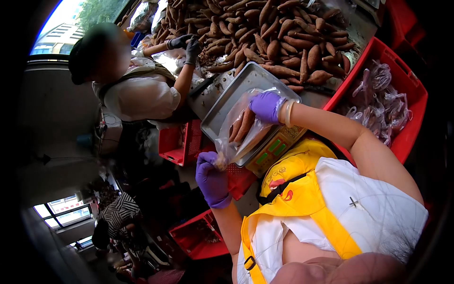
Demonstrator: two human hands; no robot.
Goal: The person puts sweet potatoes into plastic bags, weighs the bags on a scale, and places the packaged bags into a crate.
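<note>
A clear plastic bag (226, 142) with several sweet potatoes (245, 125) in it lies over the metal tray (215, 118) of a weighing scale (272, 154). My left hand (213, 180), in a purple glove, is closed on a gathered end of the bag beside the tray's near corner. Also in a purple glove, my right hand (267, 106) grips the bag's other end, above the tray. Its fingertips are partly hidden, so I cannot tell if they press on a sweet potato too. Green displays glow on the scale's front.
A large heap of sweet potatoes (283, 42) covers the table behind the tray. At right stands a red crate (411, 113) of filled plastic bags (378, 102). A co-worker (137, 94) in dark gloves works at left. More red crates (179, 146) sit below.
</note>
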